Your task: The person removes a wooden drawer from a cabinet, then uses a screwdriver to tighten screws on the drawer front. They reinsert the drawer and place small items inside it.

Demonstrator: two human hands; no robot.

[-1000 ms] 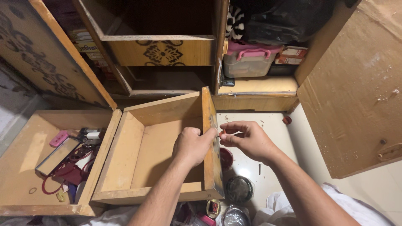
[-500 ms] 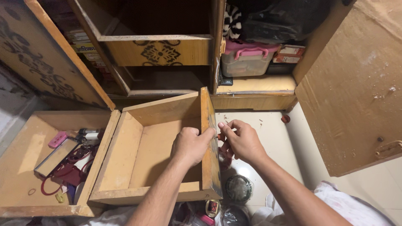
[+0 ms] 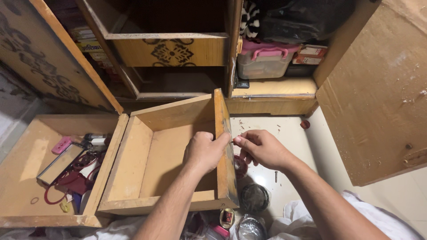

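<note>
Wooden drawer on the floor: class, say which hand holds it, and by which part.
The left hand grips the empty wooden drawer by the top edge of its right side wall. The right hand pinches something small beside that wall; what it is cannot be told.

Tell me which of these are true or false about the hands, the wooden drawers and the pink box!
1. The left hand grips the side wall of the empty drawer. True.
2. The right hand rests inside the empty drawer. False: it is outside, beside that wall.
3. The other drawer is bare. False: small items lie in it.
4. A pink-lidded box sits in the cupboard. True.
</note>
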